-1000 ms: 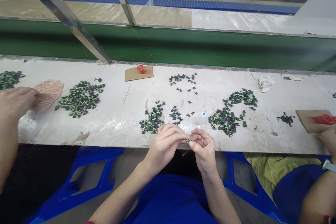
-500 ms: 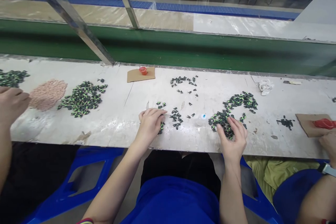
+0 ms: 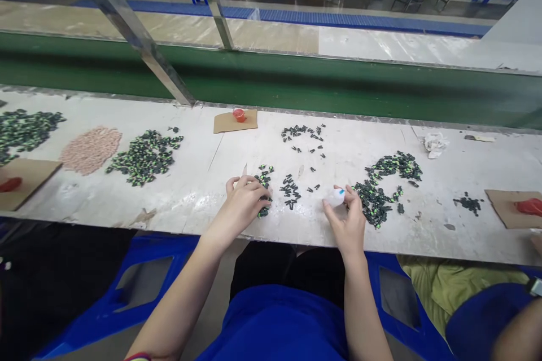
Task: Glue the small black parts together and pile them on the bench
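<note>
My left hand (image 3: 246, 202) is bent over a small cluster of black-and-green pieces (image 3: 263, 177), its fingertips closed at a dark piece on the near side of that cluster. The thumb is partly hidden. In my right hand (image 3: 349, 220) is a small white bottle with a blue tip (image 3: 337, 196), gripped between thumb and fingers just above the table. Between the hands lies a group of small black pieces (image 3: 290, 190). To the right of my right hand spreads a larger pile of black-and-green pieces (image 3: 372, 203).
More black pieces (image 3: 296, 131) lie farther back. A red cup (image 3: 239, 115) sits on cardboard (image 3: 222, 122). Leftward are another black-and-green pile (image 3: 144, 158) and a pink pile (image 3: 91, 149). Crumpled tissue (image 3: 436, 145) lies at right. A metal post (image 3: 156, 67) rises at the table's back edge.
My right hand has left the black-and-green pile, moved left, and taken hold of the white bottle. My left hand stays at its cluster. The neighbour's hand at far left has gone from view.
</note>
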Demonstrator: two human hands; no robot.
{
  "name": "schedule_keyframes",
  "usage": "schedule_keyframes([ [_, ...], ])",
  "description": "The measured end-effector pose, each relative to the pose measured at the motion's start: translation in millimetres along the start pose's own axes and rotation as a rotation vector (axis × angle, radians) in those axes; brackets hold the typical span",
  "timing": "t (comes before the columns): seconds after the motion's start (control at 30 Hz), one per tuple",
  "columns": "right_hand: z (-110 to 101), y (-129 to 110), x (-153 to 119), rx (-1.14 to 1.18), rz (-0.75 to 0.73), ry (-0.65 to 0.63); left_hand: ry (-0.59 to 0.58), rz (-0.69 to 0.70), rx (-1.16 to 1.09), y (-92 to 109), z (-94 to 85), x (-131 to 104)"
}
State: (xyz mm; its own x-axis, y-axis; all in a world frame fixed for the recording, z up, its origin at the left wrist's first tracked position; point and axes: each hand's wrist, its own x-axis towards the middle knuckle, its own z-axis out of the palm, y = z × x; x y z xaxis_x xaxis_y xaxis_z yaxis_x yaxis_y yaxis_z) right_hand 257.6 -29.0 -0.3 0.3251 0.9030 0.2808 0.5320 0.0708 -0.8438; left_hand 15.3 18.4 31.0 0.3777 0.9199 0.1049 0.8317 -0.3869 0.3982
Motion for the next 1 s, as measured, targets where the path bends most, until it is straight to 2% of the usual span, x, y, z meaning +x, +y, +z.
schedule_keyframes([
  [0.1, -4, -4, -5, 0.205, 0.132, -0.056, 0.035, -0.012, 0.033, 6, 7.0, -3],
  [0.2, -8, -5, -7, 0.342, 0.152, -0.078, 0.044, -0.032, 0.03, 8, 14.7, 0],
  [0.33, -10, -1, -7, 0.475, 0.181, -0.033, 0.062, -0.066, 0.031, 9, 22.6, 4],
  [0.47, -8, 6, -10, 0.6, 0.273, 0.026, 0.098, -0.04, -0.005, 16, 25.1, -2],
  [0.7, -6, 1, -12, 0.523, 0.334, 0.031, 0.007, 0.094, -0.082, 38, 29.7, -26],
  [1.0, 2, -20, -20, 0.456, 0.284, -0.007, 0.025, -0.013, -0.219, 39, 35.5, -30],
])
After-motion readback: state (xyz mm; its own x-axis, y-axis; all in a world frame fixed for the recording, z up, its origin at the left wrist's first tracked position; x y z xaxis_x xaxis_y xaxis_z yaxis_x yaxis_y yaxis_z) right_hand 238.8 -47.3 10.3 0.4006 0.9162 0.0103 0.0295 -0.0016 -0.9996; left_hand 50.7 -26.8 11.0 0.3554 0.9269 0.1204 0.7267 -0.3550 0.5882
